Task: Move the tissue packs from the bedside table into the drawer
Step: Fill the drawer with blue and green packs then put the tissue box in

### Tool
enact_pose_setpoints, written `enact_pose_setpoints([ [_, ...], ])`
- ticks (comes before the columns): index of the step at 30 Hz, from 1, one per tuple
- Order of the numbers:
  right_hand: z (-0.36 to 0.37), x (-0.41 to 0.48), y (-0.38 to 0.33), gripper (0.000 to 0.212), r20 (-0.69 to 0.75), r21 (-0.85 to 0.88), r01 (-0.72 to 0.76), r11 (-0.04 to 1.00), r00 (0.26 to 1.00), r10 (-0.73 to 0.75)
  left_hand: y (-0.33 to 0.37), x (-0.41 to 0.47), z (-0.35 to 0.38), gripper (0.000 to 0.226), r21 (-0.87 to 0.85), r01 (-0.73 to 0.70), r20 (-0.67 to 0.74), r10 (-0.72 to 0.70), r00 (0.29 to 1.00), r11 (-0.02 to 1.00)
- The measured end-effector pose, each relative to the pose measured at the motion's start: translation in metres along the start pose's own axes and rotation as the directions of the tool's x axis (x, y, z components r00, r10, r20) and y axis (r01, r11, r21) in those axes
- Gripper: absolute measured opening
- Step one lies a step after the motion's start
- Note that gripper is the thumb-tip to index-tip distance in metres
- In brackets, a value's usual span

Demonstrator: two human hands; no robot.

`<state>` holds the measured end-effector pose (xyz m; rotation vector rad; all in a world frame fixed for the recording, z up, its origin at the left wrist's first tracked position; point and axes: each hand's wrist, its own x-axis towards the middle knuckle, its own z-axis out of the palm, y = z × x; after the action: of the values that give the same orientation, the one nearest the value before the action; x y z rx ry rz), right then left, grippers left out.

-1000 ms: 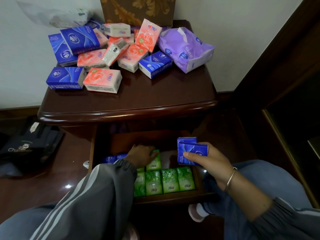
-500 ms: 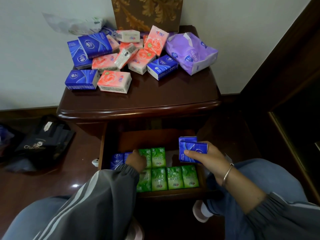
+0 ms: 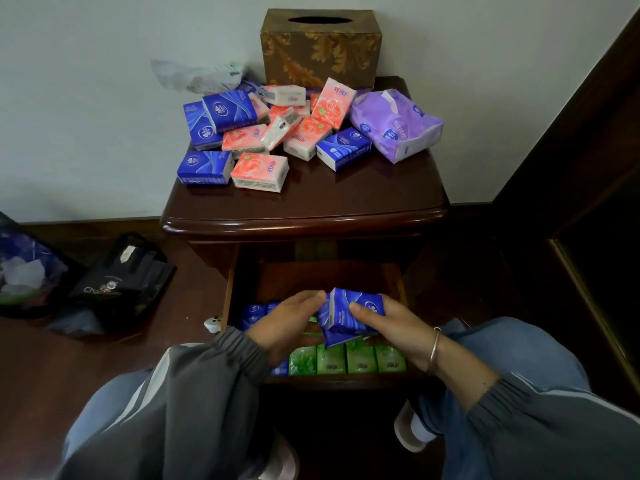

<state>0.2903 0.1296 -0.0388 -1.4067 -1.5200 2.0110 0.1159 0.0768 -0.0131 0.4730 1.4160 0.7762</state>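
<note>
Both my hands over the open drawer (image 3: 313,278).
My right hand (image 3: 391,323) grips blue packs (image 3: 349,315); my left hand (image 3: 287,323), fingers loose, touches them, hiding the green packs (image 3: 346,360).

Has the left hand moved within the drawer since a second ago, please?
Yes. The left hand has moved right across the drawer, reaching the blue packs.

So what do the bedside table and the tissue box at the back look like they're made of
Bedside table: apparently dark wood with a glossy varnish; light glints along its rounded front edge. Tissue box: rigid, brown with a golden leaf pattern and an oval top slot; whether wood, card or fabric-covered, I can't tell.
</note>
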Motion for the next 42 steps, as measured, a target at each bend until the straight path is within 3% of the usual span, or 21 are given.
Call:
enact_pose_setpoints([
  [4,0.011,-0.003,0.002,0.037,0.064,-0.001,-0.046,0.999,0.997,0.046,-0.013,-0.002,-0.019,0.026,0.083,-0.050,-0.034,0.053,0.998,0.995],
  [6,0.013,-0.004,0.003,0.032,0.016,0.004,-0.040,0.999,0.999,0.040,-0.017,0.005,-0.041,0.029,0.252,-0.087,-0.154,0.129,0.980,0.964],
  [8,0.011,-0.005,0.002,0.025,-0.052,0.041,-0.054,0.998,0.997,0.056,-0.017,0.020,-0.074,0.031,0.526,-0.064,-0.316,0.265,0.911,0.848],
  [11,0.006,-0.005,0.000,0.021,-0.142,0.075,-0.068,0.995,0.987,0.078,-0.015,0.044,-0.116,0.035,0.707,0.061,-0.391,0.318,0.864,0.705],
  [16,0.007,-0.002,0.003,0.021,-0.199,-0.054,-0.059,0.997,0.979,0.047,-0.021,0.090,-0.126,0.038,0.922,0.082,-0.202,0.288,0.936,0.379],
  [21,0.005,0.002,0.007,0.022,-0.178,-0.150,-0.054,0.987,0.984,0.027,-0.026,0.115,-0.129,0.047,0.983,0.094,-0.124,0.192,0.974,0.160],
  [23,0.003,0.004,0.008,0.022,-0.187,-0.156,-0.046,0.987,0.982,0.016,-0.027,0.118,-0.133,0.053,0.996,0.084,-0.085,0.170,0.982,0.011],
  [26,-0.001,0.005,0.008,0.021,-0.191,-0.147,-0.036,0.988,0.982,0.008,-0.031,0.116,-0.136,0.058,0.930,0.059,0.025,0.223,0.975,-0.363],
  [29,-0.003,0.006,0.009,0.021,-0.198,-0.159,-0.036,0.987,0.980,0.004,-0.038,0.114,-0.139,0.071,0.862,-0.046,0.176,0.212,0.961,-0.505],
  [31,-0.002,0.007,0.010,0.022,-0.198,-0.170,-0.038,0.985,0.980,0.004,-0.041,0.112,-0.142,0.066,0.805,-0.091,0.215,0.145,0.966,-0.586],
  [35,-0.001,0.010,0.011,0.024,-0.165,-0.235,-0.027,0.972,0.986,-0.013,-0.043,0.106,-0.150,0.064,0.754,-0.049,0.158,0.109,0.981,-0.655],
  [38,0.002,0.009,0.007,0.028,-0.057,-0.292,-0.020,0.956,0.998,0.004,-0.047,0.098,-0.153,0.064,0.762,-0.056,0.177,0.124,0.976,-0.646],
  [40,0.010,0.016,0.003,0.033,0.019,-0.305,0.004,0.952,1.000,0.002,-0.049,0.092,-0.153,0.067,0.820,-0.035,0.181,0.201,0.963,-0.571],
  [42,0.027,0.035,-0.001,0.036,0.033,-0.385,0.030,0.922,0.999,-0.019,-0.046,0.083,-0.153,0.067,0.929,0.025,0.118,0.359,0.926,-0.370],
])
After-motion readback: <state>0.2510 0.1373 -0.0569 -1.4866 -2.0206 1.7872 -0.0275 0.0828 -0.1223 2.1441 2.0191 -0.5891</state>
